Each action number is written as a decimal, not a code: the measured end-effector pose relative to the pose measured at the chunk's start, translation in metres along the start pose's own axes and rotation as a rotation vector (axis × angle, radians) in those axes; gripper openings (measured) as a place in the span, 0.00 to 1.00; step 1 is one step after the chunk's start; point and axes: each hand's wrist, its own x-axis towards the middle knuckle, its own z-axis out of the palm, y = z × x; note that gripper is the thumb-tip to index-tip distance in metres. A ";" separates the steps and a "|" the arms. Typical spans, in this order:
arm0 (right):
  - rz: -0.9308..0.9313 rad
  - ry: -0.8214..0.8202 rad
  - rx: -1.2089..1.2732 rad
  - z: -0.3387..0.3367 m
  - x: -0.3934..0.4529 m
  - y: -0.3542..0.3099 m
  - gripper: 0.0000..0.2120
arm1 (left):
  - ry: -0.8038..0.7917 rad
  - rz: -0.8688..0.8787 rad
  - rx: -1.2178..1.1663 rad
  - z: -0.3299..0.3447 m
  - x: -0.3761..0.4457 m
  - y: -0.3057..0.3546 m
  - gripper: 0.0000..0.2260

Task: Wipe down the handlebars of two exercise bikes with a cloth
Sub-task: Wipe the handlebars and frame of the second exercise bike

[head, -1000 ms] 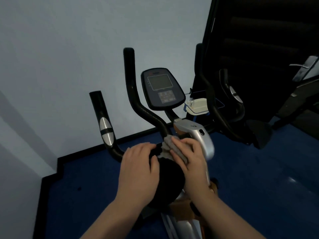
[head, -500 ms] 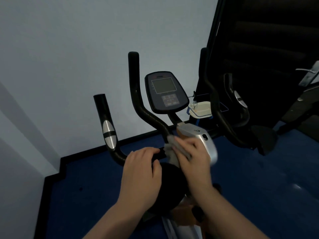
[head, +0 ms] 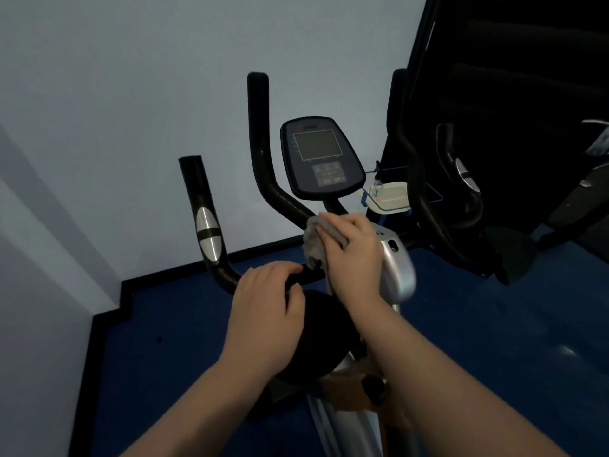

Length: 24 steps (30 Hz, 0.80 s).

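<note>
My left hand [head: 263, 311] curls around the low handlebar [head: 227, 275] to steady the bike, while my right hand [head: 352, 252] presses the grey cloth [head: 313, 239] against the inner bar's bend, fingers wrapped over it for scrubbing.

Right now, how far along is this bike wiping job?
Nothing shows as finished; a wiped bar looks no different here. In hand: the right hand presses a grey cloth against the near bike's handlebar by the console stem, while the left hand grips the lower bar. Left, by the look of it: the upright grips, and a second bike to the right, untouched.
</note>
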 end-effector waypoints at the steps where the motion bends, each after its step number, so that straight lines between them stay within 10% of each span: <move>1: 0.009 -0.011 0.018 0.000 0.001 0.000 0.10 | -0.001 -0.010 -0.004 0.001 -0.002 0.000 0.13; 24: -0.045 -0.033 0.037 -0.013 -0.014 0.019 0.11 | 0.009 -0.047 0.001 0.002 -0.010 0.010 0.12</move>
